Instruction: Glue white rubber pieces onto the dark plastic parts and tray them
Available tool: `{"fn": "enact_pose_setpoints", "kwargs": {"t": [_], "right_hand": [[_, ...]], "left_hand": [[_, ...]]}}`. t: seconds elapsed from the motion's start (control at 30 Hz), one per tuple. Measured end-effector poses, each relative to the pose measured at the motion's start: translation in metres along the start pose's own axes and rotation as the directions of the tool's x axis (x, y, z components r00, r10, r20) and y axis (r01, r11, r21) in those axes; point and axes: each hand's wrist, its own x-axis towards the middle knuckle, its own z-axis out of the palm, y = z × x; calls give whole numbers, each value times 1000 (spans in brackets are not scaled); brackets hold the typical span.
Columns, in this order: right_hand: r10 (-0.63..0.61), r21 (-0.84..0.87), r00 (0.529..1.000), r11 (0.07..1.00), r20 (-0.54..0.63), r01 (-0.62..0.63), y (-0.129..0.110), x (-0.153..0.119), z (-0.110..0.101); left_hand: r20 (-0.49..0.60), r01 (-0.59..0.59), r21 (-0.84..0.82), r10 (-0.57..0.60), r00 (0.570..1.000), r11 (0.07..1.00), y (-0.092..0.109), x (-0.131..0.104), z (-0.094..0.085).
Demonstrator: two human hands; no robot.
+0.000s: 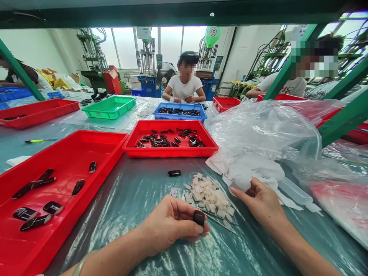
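Note:
My left hand point(175, 222) grips a small black part point(199, 217) between thumb and fingers, low in the middle of the view. Farther right, my right hand point(255, 195) pinches a piece of white tissue point(243, 181) at the edge of a crumpled tissue pile point(258, 168). Between the hands lies a heap of small cream-coloured pieces point(211, 193), with thin metal tools point(221, 223) in front of it. One more black part point(174, 173) rests on the plastic-covered table point(138, 184) beyond my left hand.
Red trays point(94, 191) point(171, 153) with black parts stand left and ahead. Behind are a blue tray point(179, 117) and a green tray point(109, 111). Clear plastic bags point(267, 126) cover the right side, near a green frame post point(345, 119). A person point(185, 86) sits opposite.

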Motion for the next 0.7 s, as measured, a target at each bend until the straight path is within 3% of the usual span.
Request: {"fn": "enact_pose_setpoints", "kwargs": {"t": [0.13,0.23,0.37,0.43,0.5,0.57,0.63,0.7], "right_hand": [[10,13,1000,1000,-23,-10,6,3,1],[-25,-31,990,999,-142,21,6,3,-1],[-164,-121,930,984,-328,131,-5,-7,-8],[-252,-168,896,965,-364,203,-15,-16,-12],[-347,-197,891,934,-293,299,-26,-26,-15],[-473,-181,876,874,-97,452,-36,-33,-14],[-564,-131,816,806,124,577,-42,-37,-11],[-576,-106,766,775,284,623,-44,-39,-6]], "left_hand": [[-13,-64,160,67,998,985,-2,1,-2],[-34,-61,240,72,997,969,-5,2,-3],[-43,-88,269,103,994,959,-8,3,-2],[-42,-100,289,117,992,952,-8,3,-2],[-32,-115,309,132,991,944,-8,4,-1],[-17,-140,334,154,988,932,-8,5,-1],[-5,-158,373,173,985,914,-8,5,0],[-6,-154,416,172,985,896,-8,5,0]]}}
